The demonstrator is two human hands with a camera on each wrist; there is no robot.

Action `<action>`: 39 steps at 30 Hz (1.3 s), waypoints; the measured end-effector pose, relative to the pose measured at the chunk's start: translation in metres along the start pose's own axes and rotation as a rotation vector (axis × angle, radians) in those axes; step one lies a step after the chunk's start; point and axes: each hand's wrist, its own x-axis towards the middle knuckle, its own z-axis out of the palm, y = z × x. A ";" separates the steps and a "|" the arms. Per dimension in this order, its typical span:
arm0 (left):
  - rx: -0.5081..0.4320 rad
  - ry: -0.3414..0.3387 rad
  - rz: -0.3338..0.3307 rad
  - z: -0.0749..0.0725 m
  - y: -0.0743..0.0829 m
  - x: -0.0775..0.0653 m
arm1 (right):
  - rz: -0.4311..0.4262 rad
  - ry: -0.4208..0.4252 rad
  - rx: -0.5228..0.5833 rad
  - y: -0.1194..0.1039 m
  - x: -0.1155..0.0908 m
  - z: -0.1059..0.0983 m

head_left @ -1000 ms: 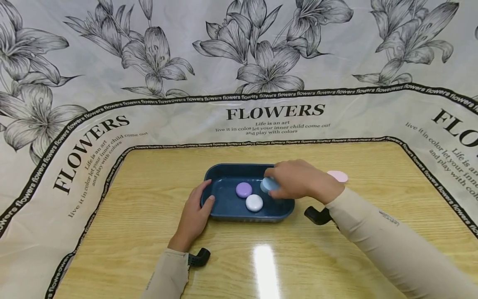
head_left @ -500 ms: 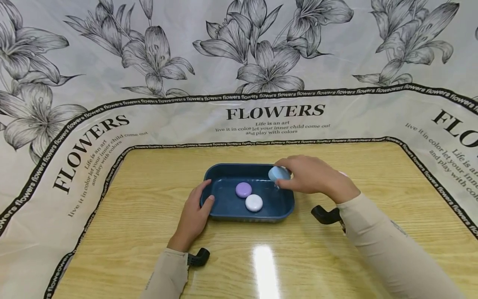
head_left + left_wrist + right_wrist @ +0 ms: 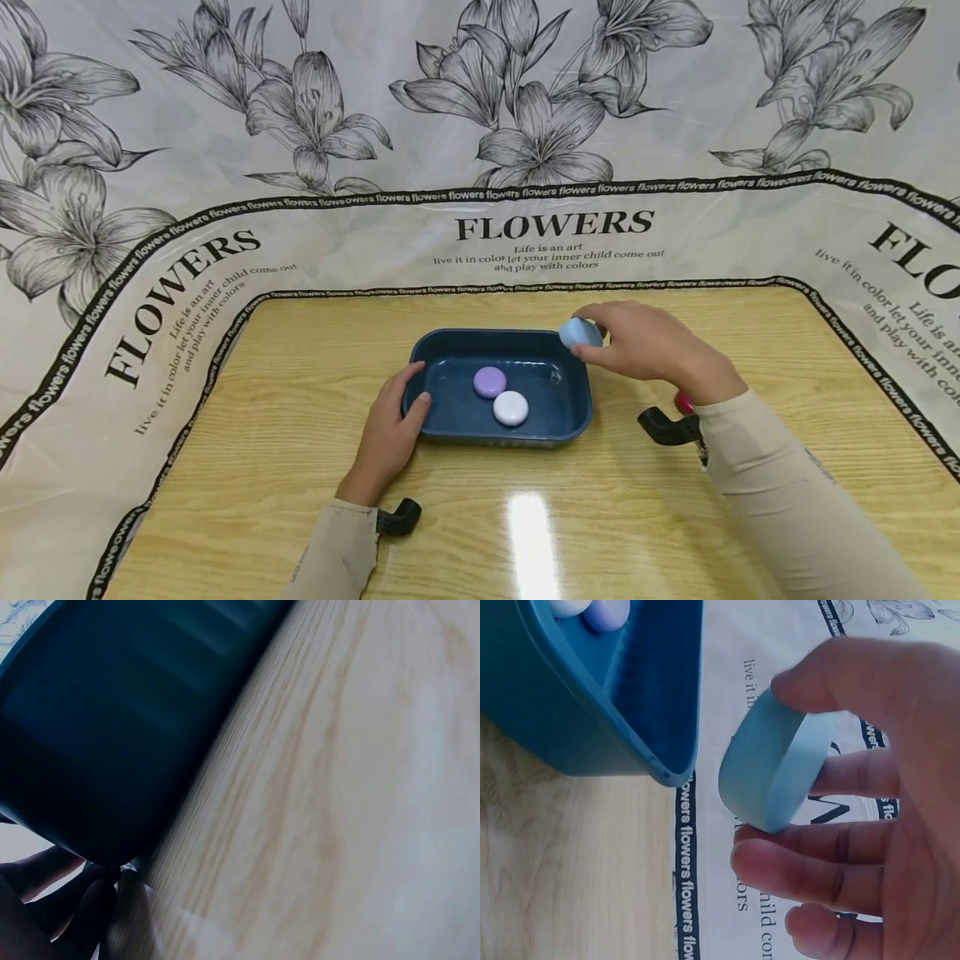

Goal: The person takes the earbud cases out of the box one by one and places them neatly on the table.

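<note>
My right hand (image 3: 648, 337) pinches a light blue round disc (image 3: 581, 334) between thumb and fingers, tilted, over the back right corner of a dark blue rectangular tray (image 3: 501, 332). Up close in the right wrist view, the light blue disc (image 3: 769, 765) shows a thick rounded side and a flat paler face; the lower fingers are spread loosely. Holding the tray's left end is my left hand (image 3: 386, 433), its thumb on the rim. Inside the tray a purple round disc (image 3: 490, 382) lies beside a white one (image 3: 511, 408).
A red object (image 3: 684, 403) peeks out from behind the right wrist, mostly hidden. The wooden table (image 3: 300, 400) runs back to a flower-printed cloth (image 3: 555, 242). Black wrist mounts (image 3: 667, 427) stick out from both sleeves.
The right hand has lifted the light blue disc out of the tray, moving right and back. A pink disc at the right is now hidden behind the arm. The left hand stays put.
</note>
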 end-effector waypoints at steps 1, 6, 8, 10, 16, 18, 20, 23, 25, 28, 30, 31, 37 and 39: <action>0.000 0.000 0.000 0.000 0.000 0.000 | 0.008 0.004 -0.003 0.001 0.000 0.000; -0.005 -0.004 -0.004 0.000 0.001 0.000 | 0.029 0.012 -0.020 0.006 -0.001 -0.001; -0.008 -0.005 -0.008 0.000 0.001 0.000 | 0.032 0.008 -0.022 0.007 -0.001 -0.002; -0.016 -0.004 -0.013 0.000 0.002 0.001 | 0.035 0.005 -0.030 0.009 -0.001 -0.003; -0.021 0.004 -0.021 0.000 0.003 0.003 | 0.050 -0.002 -0.061 0.016 0.000 -0.010; -0.020 0.010 -0.018 0.000 0.003 0.003 | 0.058 -0.012 -0.060 0.019 -0.001 -0.011; -0.020 0.013 -0.020 0.000 0.003 0.003 | 0.068 -0.025 -0.055 0.024 -0.002 -0.010; -0.023 0.013 -0.020 0.000 0.003 0.003 | 0.088 -0.049 -0.046 0.030 -0.003 -0.009; -0.024 0.010 -0.021 0.000 0.002 0.002 | 0.096 -0.059 -0.043 0.035 -0.003 -0.007; -0.020 0.010 -0.025 0.001 0.002 0.002 | 0.108 -0.070 -0.034 0.040 -0.003 -0.004; -0.018 0.012 -0.022 0.001 0.002 0.002 | 0.115 -0.077 -0.030 0.043 -0.003 -0.002; -0.018 0.014 -0.019 0.001 0.002 0.002 | 0.120 -0.083 -0.030 0.044 -0.003 -0.002; -0.020 0.014 -0.009 0.000 0.003 0.002 | 0.142 -0.123 -0.051 0.049 -0.002 0.002; -0.020 0.014 -0.008 0.000 0.003 0.002 | 0.144 -0.136 -0.057 0.051 -0.002 0.004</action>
